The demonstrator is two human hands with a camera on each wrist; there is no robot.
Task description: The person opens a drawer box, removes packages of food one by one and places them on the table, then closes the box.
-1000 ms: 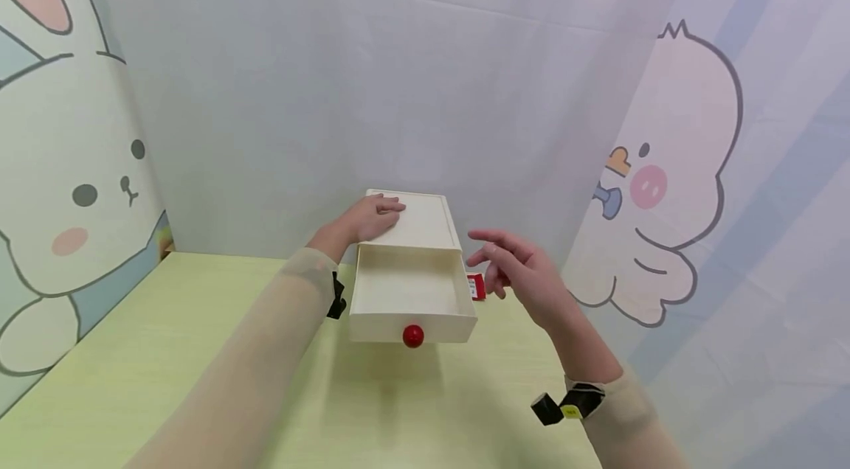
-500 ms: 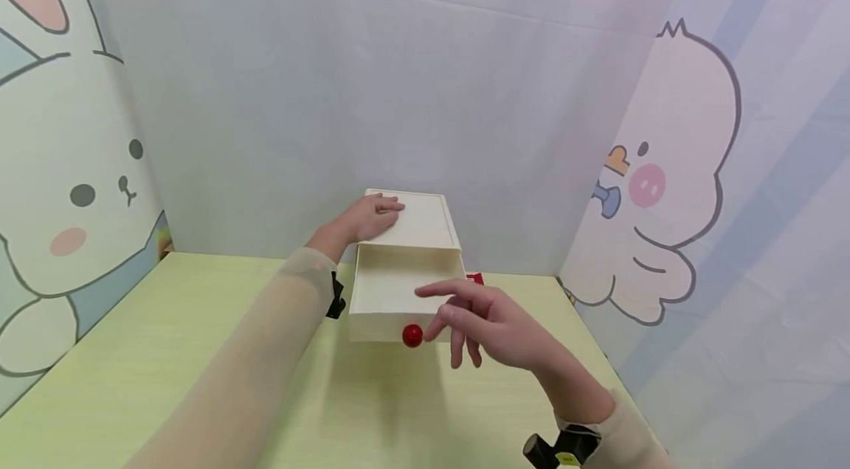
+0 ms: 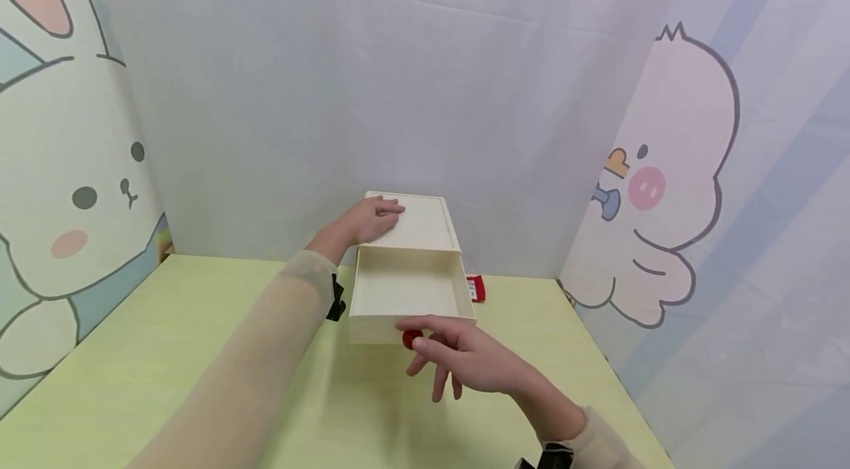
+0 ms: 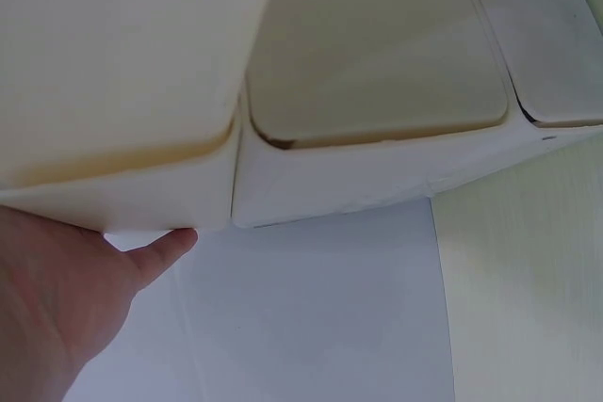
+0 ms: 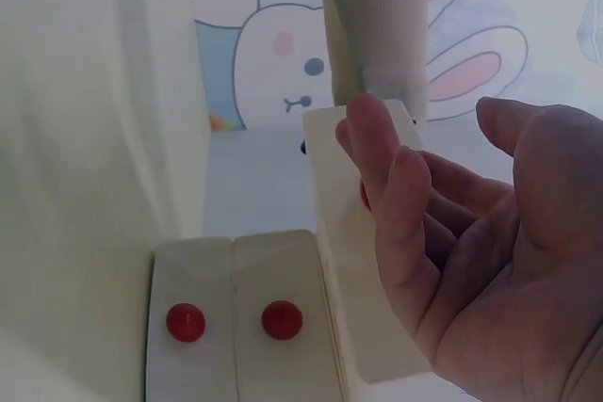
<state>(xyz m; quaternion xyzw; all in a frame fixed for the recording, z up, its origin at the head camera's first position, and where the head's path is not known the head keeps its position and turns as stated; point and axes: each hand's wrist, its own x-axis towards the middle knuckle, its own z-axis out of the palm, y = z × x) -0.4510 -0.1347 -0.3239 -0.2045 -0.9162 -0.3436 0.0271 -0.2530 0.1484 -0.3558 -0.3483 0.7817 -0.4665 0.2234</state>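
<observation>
A small white drawer cabinet [image 3: 426, 222] stands at the back of the table, its top drawer [image 3: 377, 330] pulled out with nothing seen inside. My left hand [image 3: 367, 220] rests flat on the cabinet's top, toward its left edge, fingers straight. At the drawer front is my right hand [image 3: 468, 360], its index finger over the red round knob [image 3: 409, 340] and the thumb overlapping it in the head view. In the right wrist view the thumb stands apart from the fingers [image 5: 372, 138], which hide most of the knob. Two lower drawers with red knobs [image 5: 283, 320] are pushed in.
A red packet [image 3: 477, 288] lies on the pale green table [image 3: 219, 336] just right of the cabinet. Behind it hangs a grey-white curtain [image 3: 265, 122]. Side panels carry a cartoon rabbit [image 3: 80, 159] on the left and a chick [image 3: 684, 130] on the right.
My right hand has come from the cabinet's right side, left and down to the knob on the drawer front. The left hand and the drawer have stayed put.
</observation>
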